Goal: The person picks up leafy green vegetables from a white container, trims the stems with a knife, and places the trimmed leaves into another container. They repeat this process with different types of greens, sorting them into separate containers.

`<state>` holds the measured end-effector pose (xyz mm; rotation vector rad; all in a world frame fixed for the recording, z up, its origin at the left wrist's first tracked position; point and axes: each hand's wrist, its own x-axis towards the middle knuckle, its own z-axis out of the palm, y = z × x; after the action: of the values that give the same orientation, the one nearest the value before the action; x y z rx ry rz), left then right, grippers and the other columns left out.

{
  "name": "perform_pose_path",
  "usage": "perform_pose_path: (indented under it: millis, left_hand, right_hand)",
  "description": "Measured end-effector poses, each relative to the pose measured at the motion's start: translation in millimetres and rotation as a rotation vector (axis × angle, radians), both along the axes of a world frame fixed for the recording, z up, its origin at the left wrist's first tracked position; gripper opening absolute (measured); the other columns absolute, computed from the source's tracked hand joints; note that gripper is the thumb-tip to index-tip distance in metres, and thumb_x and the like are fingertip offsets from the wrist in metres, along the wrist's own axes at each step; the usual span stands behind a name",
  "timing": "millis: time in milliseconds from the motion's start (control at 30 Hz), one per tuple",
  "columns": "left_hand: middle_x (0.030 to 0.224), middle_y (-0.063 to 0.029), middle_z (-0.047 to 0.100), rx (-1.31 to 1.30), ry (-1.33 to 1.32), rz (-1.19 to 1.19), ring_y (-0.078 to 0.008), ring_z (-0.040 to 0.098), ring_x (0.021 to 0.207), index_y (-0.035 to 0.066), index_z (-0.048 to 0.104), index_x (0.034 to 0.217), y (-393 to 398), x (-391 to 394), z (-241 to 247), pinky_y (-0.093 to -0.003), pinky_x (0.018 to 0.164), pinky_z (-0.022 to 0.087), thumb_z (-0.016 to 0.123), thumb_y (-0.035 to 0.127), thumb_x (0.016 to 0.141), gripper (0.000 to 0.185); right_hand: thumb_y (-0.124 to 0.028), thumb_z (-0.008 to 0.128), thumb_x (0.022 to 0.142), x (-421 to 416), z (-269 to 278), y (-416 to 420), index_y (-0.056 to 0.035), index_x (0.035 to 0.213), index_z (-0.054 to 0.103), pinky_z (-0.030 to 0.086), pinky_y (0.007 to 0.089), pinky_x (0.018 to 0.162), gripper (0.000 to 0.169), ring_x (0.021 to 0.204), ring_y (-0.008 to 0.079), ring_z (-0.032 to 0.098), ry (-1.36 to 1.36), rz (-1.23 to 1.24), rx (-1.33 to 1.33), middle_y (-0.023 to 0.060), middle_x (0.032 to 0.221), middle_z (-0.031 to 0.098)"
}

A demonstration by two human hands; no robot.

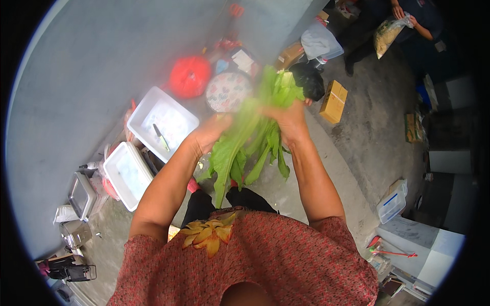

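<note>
A bunch of long green leafy vegetable (264,134) hangs between my hands, its leaves pointing down toward my lap. My right hand (289,120) is closed around the bunch near its pale cut stem end. At the left edge of the leaves is my left hand (214,132), blurred, its fingers bent against one large leaf; whether it grips that leaf is not clear. To the left, a white plastic tub (180,103) holds a knife (161,137) with a black and light green look. A round patterned lid or stool top (229,91) lies beyond my hands.
Stacked white tubs (128,176) stand at left, beside a metal-topped tray (81,195). A red plastic bag (190,76) sits by the wall. Right of the leaves are a black bag (308,80) and cardboard box (334,101). Another person (415,23) holds a filled clear bag.
</note>
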<state>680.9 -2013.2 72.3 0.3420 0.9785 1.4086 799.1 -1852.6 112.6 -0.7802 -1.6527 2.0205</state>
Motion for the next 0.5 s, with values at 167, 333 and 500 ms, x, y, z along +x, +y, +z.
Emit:
perform_pose_path:
  millis: [167,333,500]
  left_hand:
    - [0.103,-0.0025,0.06,-0.021,0.267,-0.028,-0.0111,0.057,0.087,0.001,0.054,0.12,9,-4,-5,-0.0271,0.077,0.047,0.062,0.014,0.081,0.042]
    - [0.098,-0.0049,0.063,-0.088,0.226,-0.056,-0.014,0.058,0.087,0.003,0.058,0.113,13,-10,-12,-0.0299,0.08,0.048,0.069,0.015,0.077,0.04]
    - [0.096,-0.0046,0.062,-0.136,0.282,0.082,-0.0111,0.059,0.083,0.0,0.058,0.112,7,-15,-9,-0.0266,0.074,0.049,0.067,0.012,0.079,0.037]
  right_hand:
    - [0.004,0.068,0.07,-10,-4,1,0.0004,0.104,0.057,0.05,0.0282,0.07,0.036,0.078,0.0149,0.06,-0.054,-0.001,0.025,0.0047,0.091,0.061]
    - [0.003,0.068,0.07,-15,-9,5,0.0008,0.102,0.058,0.05,0.0283,0.07,0.034,0.076,0.0151,0.061,-0.087,-0.007,0.028,0.0055,0.091,0.062]
    - [0.004,0.067,0.069,-12,-15,11,0.0017,0.104,0.058,0.05,0.0281,0.07,0.036,0.077,0.0156,0.061,-0.108,0.005,-0.013,0.0066,0.091,0.063]
